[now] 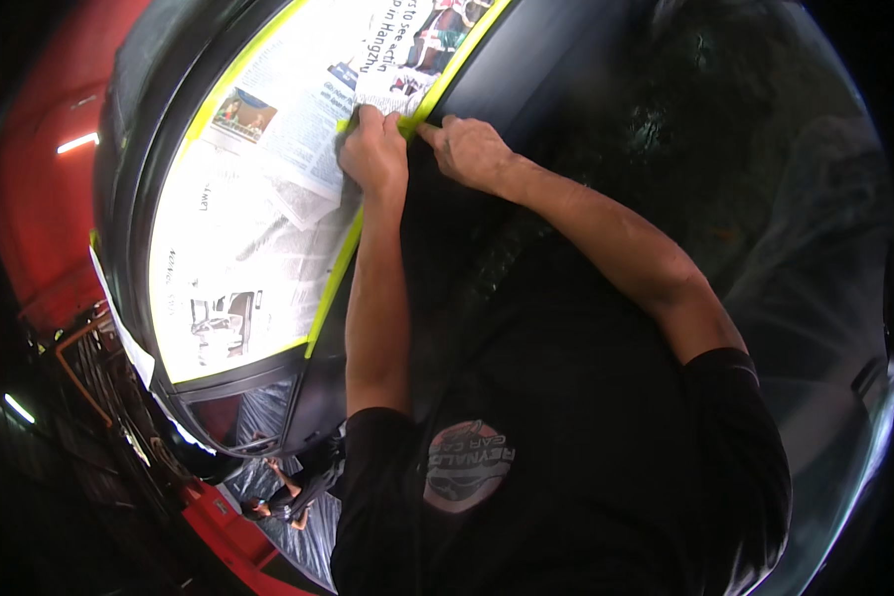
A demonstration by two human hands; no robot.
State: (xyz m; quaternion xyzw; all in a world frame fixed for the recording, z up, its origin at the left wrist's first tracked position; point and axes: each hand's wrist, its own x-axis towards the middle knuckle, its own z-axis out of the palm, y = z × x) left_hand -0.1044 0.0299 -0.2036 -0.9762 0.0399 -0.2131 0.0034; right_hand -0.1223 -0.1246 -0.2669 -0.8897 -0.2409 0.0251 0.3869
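Sheets of newspaper (238, 199) cover a car window, edged with bright yellow-green masking tape (342, 266). Both my hands meet at the tape along the window's right edge. My left hand (375, 154) is closed, its fingertips pinching the tape against the paper. Just right of it, my right hand (474, 156) has its fingers curled, with the thumb and forefinger at the tape where it passes the left fingertips. Part of the tape is hidden by the left hand and forearm.
Dark car bodywork (526, 60) lies right of the taped edge. A red surface (45, 199) stands at the far left. At lower left, a small figure of another person (286, 504) appears by grey plastic sheeting (318, 551). A black window frame (134, 179) curves around the paper.
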